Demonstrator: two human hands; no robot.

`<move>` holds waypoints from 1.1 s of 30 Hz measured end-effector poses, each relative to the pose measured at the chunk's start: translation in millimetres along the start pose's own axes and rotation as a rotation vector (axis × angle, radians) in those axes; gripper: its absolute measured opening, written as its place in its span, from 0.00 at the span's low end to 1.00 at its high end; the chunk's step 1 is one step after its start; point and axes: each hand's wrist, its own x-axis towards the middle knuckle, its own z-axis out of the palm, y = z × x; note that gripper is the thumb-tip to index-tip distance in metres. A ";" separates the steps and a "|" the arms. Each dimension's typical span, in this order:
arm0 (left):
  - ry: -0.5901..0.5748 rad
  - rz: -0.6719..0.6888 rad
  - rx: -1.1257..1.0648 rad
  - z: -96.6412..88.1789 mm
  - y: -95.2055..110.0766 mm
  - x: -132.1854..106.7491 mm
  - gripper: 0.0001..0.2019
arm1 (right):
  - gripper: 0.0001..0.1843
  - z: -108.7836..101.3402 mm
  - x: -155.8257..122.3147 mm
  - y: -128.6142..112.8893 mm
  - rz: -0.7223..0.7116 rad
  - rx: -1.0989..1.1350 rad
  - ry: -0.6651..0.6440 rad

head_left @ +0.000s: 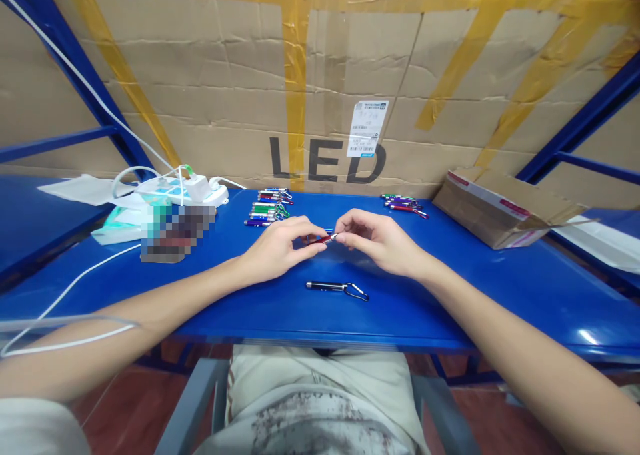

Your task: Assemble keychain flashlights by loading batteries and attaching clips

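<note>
My left hand (285,245) and my right hand (373,235) meet over the middle of the blue table (500,288). Both pinch a small red keychain flashlight (325,238), one hand at each end. A black keychain flashlight (335,288) with a clip lies on the table just in front of my hands, untouched. A pile of several coloured flashlights (269,208) lies behind my left hand. A smaller group of flashlights (404,204) lies behind my right hand.
An open cardboard box (500,205) sits at the right. A white power strip (185,188) with cables and a teal packet (125,222) sit at the left. A large cardboard wall marked LED (325,162) stands behind the table.
</note>
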 end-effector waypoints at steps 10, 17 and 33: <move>0.024 -0.010 -0.026 0.0 1.7 0.5 0.08 | 0.10 2.9 -1.4 1.1 -0.049 -0.086 0.036; 0.006 0.027 0.005 -0.3 -2.7 -0.9 0.08 | 0.12 6.3 -2.9 1.2 -0.045 -0.165 0.018; 0.002 0.315 0.496 -7.2 -5.0 -3.7 0.11 | 0.19 21.0 6.5 -0.2 0.368 0.411 0.040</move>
